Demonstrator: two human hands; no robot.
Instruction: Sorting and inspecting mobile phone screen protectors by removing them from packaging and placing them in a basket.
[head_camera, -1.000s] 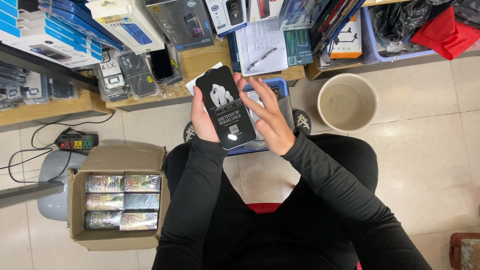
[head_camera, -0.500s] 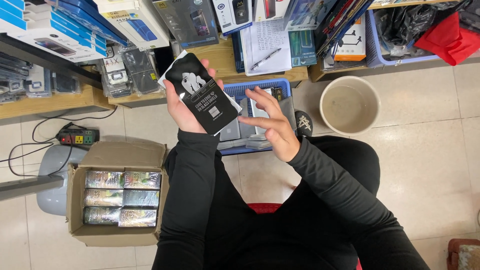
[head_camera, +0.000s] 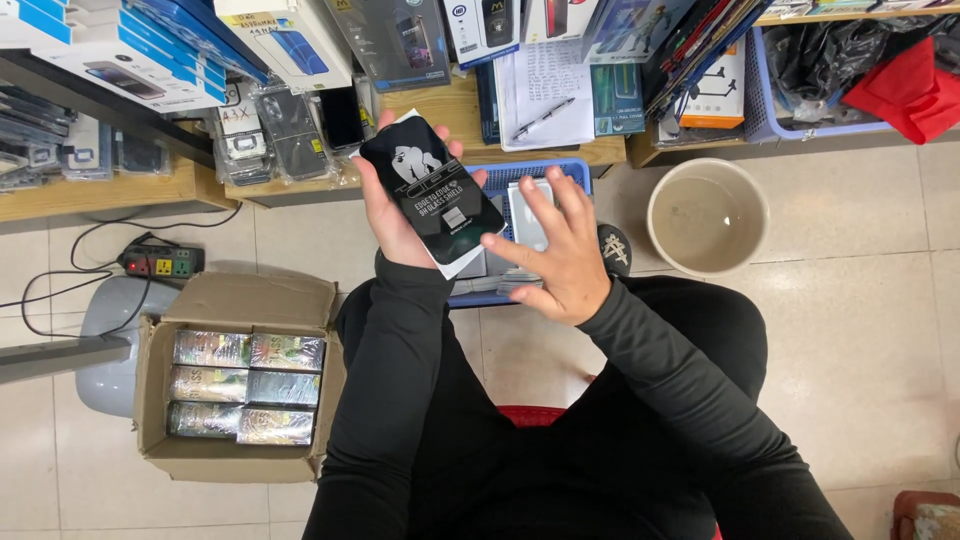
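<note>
— What have you got in each hand?

— Your left hand (head_camera: 392, 215) grips one flat black package (head_camera: 432, 190) with a white animal figure, tilted. Your right hand (head_camera: 560, 255), just beside it, is open, fingers spread over the blue basket (head_camera: 560, 170).

— Anything else?

— Left of your left hand, one cardboard box (head_camera: 235, 375) holds six shiny packs in two columns.

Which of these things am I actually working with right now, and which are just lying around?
In hand:
left hand holding the black packet
right hand over the blue tray of flat packets

Lying about:
cardboard box of wrapped packs
round bucket
power strip
pen on paper
</note>
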